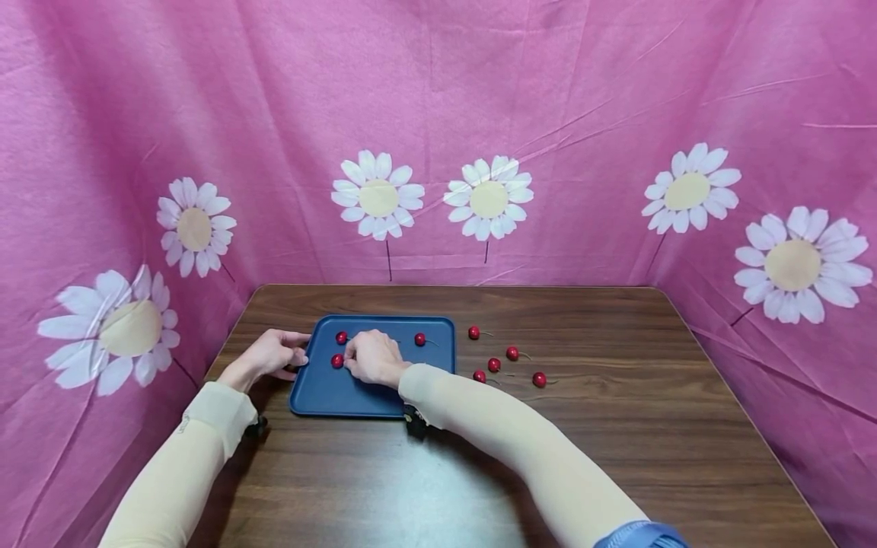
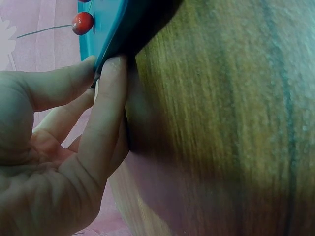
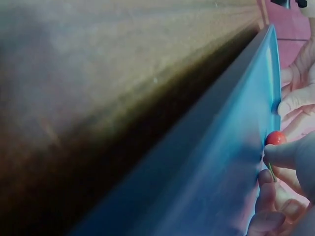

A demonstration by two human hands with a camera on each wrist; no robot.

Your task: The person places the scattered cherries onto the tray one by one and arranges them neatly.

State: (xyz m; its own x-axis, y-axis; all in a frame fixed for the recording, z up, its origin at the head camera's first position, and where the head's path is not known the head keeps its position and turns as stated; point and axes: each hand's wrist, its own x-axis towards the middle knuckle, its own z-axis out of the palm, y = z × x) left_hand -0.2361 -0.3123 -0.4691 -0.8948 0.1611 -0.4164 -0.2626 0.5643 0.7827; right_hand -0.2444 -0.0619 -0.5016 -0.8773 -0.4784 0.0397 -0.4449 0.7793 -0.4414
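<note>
A blue rectangular tray [image 1: 322,396] lies on the wooden table. At its left edge my left hand [image 1: 275,354] pinches the rim, thumb above and fingers against the outer side, as the left wrist view shows. My right hand [image 1: 373,358] is over the tray, pinching the thin stem of a red cherry [image 1: 337,361]; in the right wrist view that cherry [image 3: 275,138] sits just beyond the thumb, its green stem [image 3: 271,172] between the fingers. Two more cherries lie on the tray, one at the back left [image 1: 342,336] and one to the right [image 1: 420,339]. My right hand hides part of the tray.
Several cherries lie on the table right of the tray, among them a front one [image 1: 540,379] and a back one [image 1: 474,332]. Pink cloth [image 1: 438,91] with white flowers hangs behind the table [image 1: 617,457] and on both sides.
</note>
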